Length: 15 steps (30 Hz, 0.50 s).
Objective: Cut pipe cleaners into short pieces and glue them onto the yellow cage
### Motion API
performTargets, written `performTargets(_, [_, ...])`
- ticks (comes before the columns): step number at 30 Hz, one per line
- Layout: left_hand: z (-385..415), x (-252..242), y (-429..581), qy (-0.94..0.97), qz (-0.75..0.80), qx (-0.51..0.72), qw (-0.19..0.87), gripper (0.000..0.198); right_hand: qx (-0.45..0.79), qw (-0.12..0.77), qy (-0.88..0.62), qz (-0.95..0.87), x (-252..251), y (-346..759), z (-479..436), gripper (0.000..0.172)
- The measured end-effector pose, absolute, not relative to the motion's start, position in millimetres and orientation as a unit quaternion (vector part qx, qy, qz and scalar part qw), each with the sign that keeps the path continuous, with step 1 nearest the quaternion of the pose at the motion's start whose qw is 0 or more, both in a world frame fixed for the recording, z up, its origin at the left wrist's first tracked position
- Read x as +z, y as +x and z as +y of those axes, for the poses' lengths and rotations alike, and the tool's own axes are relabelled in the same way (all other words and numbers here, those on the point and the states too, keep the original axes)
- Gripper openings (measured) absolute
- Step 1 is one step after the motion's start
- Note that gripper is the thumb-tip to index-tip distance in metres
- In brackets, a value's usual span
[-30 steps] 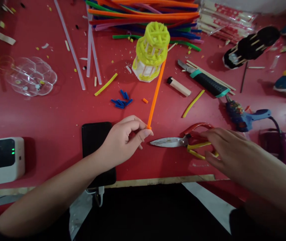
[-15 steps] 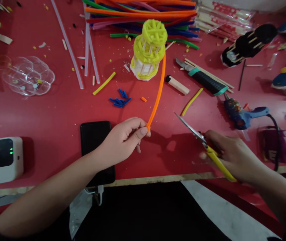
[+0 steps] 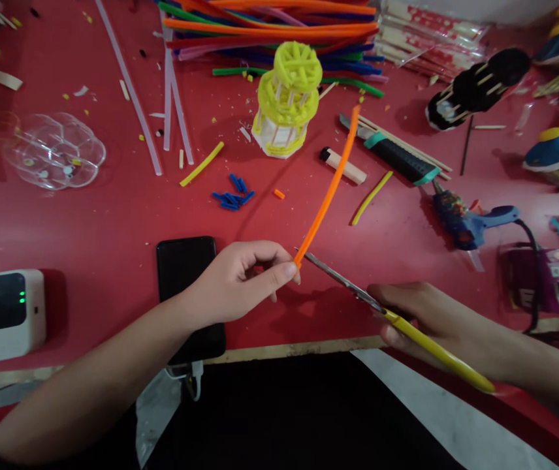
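while left hand pinches orange stem | right hand grips scissors | clear tray holds small pieces

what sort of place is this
Probably a craft workspace, though whether at home or in a workshop I can't tell. The red table holds a heap of long multicoloured fuzzy stems and a blue plastic glue gun, and the right hand grips metal scissors with a yellow handle.

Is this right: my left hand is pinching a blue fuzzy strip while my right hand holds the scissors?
Not quite: the fuzzy strip in your left hand is orange, as the head view shows. Your right hand does hold the scissors.
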<state>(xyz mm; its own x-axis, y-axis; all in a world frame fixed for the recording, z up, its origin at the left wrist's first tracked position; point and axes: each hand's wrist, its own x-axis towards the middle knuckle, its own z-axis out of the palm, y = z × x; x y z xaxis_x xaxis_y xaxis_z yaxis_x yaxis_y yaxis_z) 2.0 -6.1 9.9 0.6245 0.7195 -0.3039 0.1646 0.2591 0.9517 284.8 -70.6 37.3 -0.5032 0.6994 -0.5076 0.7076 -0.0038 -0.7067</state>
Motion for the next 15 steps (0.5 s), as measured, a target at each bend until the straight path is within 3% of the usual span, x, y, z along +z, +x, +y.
performTargets(15, [-8.3,5.0,4.2,0.582,0.415,0.204,0.669,0.017,-0.545,0.009,0.483,0.685,35.9,281.5,-76.4,0.053])
